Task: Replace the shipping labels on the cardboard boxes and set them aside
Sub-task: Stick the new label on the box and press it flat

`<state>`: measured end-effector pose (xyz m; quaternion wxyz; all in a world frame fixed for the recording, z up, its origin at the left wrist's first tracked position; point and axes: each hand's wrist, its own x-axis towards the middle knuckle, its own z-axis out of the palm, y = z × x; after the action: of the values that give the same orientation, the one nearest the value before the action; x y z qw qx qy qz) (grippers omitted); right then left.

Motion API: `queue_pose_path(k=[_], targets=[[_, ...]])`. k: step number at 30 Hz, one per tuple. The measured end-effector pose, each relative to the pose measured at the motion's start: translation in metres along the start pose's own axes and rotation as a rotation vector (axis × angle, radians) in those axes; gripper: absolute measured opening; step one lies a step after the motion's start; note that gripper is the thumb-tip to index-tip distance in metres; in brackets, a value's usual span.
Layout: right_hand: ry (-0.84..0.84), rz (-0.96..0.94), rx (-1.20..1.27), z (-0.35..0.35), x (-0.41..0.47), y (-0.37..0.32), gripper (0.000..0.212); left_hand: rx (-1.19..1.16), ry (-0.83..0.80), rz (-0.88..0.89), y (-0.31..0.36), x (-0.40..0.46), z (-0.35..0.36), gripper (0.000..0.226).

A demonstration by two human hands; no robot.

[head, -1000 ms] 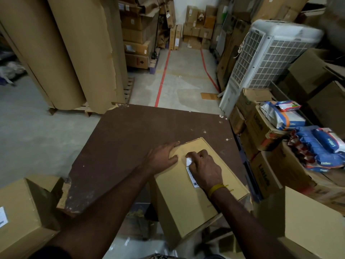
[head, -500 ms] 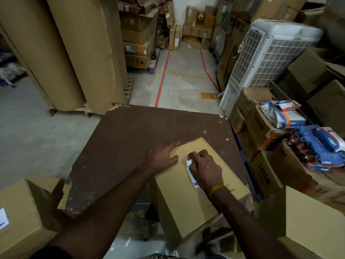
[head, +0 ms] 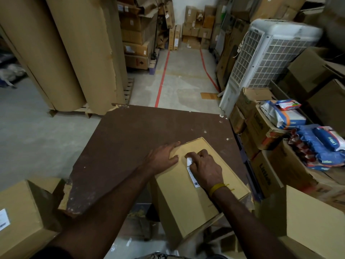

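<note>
right hand (head: 204,168) covering most of label (head: 192,172), box (head: 188,199) underneath

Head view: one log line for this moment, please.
step: peeling label | left hand: flat on box, steadying | right hand: pinching lifted label corner | box: on brown table

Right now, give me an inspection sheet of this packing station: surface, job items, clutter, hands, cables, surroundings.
Surface: dark brown worn tabletop, near-left corner chipped.
Job's things: tan cardboard box at the table's near-right edge; white barcode label on its top, far end lifted.
Clutter: second labelled cardboard box at lower left; plain box at lower right.
Grippers: left hand rests flat on the box's far-left corner; right hand pinches the label's lifted end.
Cables: white cord hangs on the air cooler.
Surroundings: white air cooler, brown paper rolls, stacked cartons, blue packets.
</note>
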<state>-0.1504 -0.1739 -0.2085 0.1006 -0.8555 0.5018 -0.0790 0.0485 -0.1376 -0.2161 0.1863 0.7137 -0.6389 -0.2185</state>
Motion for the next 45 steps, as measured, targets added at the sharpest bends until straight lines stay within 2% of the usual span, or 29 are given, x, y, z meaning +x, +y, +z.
queue_pose_path(k=[13,17,24,29,36,40,45], targets=[[0.03,0.003,-0.008,0.0014,-0.0024,-0.0016,0.027,0.002,0.012,0.007,0.002,-0.0003,-0.001,0.06],[0.011,-0.026,-0.002,0.0003,-0.0027,0.0001,0.038,0.01,0.002,-0.002,0.0015,0.0002,-0.0002,0.061],[0.031,-0.015,0.018,-0.001,-0.0043,-0.0019,0.028,0.004,0.032,0.007,-0.0004,0.0006,0.001,0.06],[0.014,-0.032,0.029,-0.001,-0.0041,-0.0002,0.038,0.013,0.042,0.018,-0.0009,0.0007,0.0013,0.061],[0.04,-0.022,0.034,-0.0001,-0.0042,-0.0005,0.029,0.014,0.044,0.019,-0.0009,-0.0002,0.0014,0.061],[0.033,-0.009,0.039,0.0022,-0.0029,0.0012,0.038,0.02,0.047,0.022,-0.0008,-0.0005,0.0011,0.061],[0.059,-0.001,0.023,0.0026,-0.0035,0.0001,0.029,0.024,0.05,0.026,-0.0006,-0.0005,0.0006,0.062]])
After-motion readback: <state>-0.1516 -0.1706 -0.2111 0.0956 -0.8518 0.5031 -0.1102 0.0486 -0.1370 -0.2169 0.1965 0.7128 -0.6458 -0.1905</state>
